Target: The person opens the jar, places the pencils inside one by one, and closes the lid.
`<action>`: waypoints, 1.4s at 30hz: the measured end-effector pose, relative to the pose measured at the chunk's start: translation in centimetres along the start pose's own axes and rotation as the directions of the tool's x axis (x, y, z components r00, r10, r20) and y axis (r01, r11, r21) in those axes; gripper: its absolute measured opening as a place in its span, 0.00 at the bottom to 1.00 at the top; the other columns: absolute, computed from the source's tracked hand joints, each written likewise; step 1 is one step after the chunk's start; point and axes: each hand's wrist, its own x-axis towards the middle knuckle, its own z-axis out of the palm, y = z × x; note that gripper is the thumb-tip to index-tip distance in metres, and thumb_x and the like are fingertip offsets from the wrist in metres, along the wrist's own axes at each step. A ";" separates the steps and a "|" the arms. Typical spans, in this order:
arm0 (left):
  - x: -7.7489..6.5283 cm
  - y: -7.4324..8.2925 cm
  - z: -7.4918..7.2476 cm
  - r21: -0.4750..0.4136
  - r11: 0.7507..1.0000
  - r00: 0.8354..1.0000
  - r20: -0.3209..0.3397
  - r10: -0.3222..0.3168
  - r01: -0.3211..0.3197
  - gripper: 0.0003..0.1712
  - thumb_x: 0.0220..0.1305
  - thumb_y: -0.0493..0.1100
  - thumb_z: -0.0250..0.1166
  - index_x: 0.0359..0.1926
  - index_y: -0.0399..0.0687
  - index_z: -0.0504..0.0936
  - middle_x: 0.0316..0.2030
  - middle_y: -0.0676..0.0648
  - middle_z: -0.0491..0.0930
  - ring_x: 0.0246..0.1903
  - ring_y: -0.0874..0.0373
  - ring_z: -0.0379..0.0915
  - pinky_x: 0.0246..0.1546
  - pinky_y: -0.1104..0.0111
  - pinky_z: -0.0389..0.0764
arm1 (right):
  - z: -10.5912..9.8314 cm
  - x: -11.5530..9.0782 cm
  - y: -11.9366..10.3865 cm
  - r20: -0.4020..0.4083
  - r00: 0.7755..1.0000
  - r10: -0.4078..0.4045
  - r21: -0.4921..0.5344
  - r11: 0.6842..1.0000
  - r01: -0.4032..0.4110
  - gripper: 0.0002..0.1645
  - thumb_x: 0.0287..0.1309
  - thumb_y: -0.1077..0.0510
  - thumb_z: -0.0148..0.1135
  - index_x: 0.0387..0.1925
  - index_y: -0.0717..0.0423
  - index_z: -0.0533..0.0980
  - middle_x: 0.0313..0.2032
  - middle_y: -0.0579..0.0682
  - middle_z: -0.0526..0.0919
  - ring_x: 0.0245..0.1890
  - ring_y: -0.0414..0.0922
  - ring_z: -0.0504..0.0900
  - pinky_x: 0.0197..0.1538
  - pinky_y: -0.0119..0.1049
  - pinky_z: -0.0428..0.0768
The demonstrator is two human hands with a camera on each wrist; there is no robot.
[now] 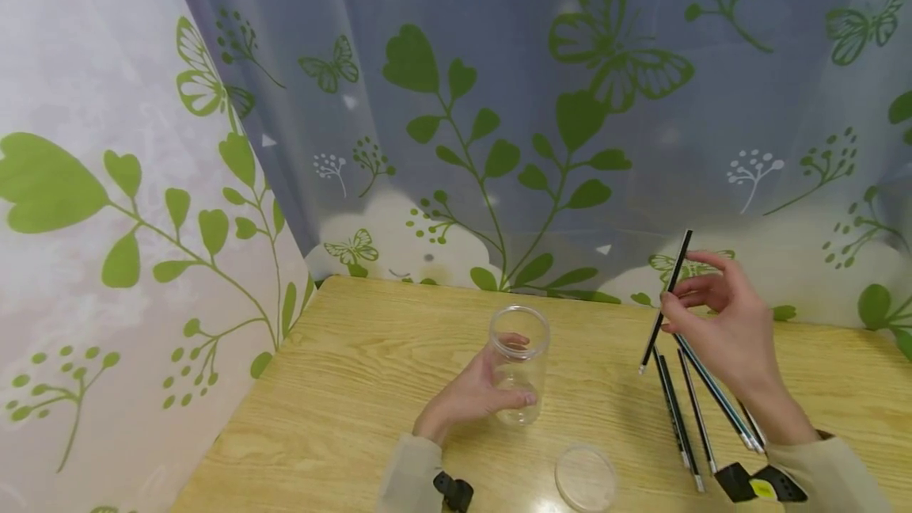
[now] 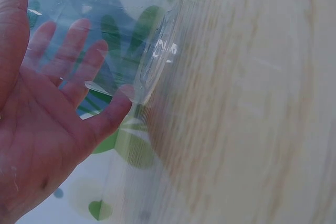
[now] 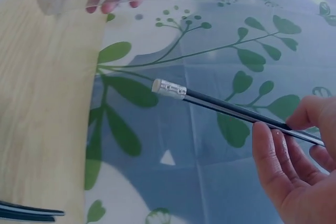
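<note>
In the head view my left hand [image 1: 470,393] holds a clear jar [image 1: 529,370] upright around its side, with the open rim facing up. The left wrist view shows the fingers spread along the clear wall of the jar [image 2: 121,30] near its base. Over to the right, my right hand [image 1: 734,331] pinches a dark pencil [image 1: 679,260] between thumb and fingertips. The pencil tilts, its eraser end [image 3: 170,88] pointing down toward the table. Several more dark pencils [image 1: 694,402] lie on the table below the right hand, partly hidden by it.
A round clear lid [image 1: 586,480] lies flat on the wooden table [image 1: 370,339], in front of the jar and to its right. Behind the table hangs a curtain [image 1: 456,141] printed with leaves and butterflies; a pale one [image 1: 107,141] hangs at the left.
</note>
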 end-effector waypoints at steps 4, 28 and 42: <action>0.0 0.0 0.0 0.003 1.000 1.000 0.002 0.001 -0.001 0.45 0.61 0.42 0.73 0.74 0.51 0.59 0.74 0.46 0.62 0.73 0.48 0.60 0.72 0.43 0.64 | 0.1 0.6 -0.7 0.001 1.000 0.014 0.045 0.999 -0.014 0.39 0.59 0.69 0.67 0.70 0.50 0.66 0.34 0.31 0.80 0.30 0.28 0.82 0.29 0.28 0.85; 0.0 -0.1 0.1 0.013 1.000 1.000 -0.017 0.001 -0.001 0.43 0.60 0.41 0.74 0.72 0.58 0.63 0.70 0.51 0.69 0.72 0.49 0.62 0.73 0.46 0.64 | 1.8 1.4 -4.3 -0.016 0.999 0.032 0.389 0.921 -0.023 0.50 0.57 0.78 0.62 0.74 0.44 0.57 0.32 0.45 0.81 0.28 0.39 0.84 0.31 0.38 0.88; 0.0 0.1 0.1 -0.009 1.000 1.000 -0.016 -0.003 0.003 0.43 0.60 0.40 0.74 0.72 0.56 0.62 0.71 0.48 0.67 0.72 0.49 0.62 0.72 0.47 0.65 | 3.4 1.4 -5.5 -0.071 0.995 0.076 0.645 0.764 -0.012 0.56 0.52 0.84 0.60 0.75 0.44 0.55 0.30 0.52 0.79 0.27 0.45 0.84 0.30 0.43 0.88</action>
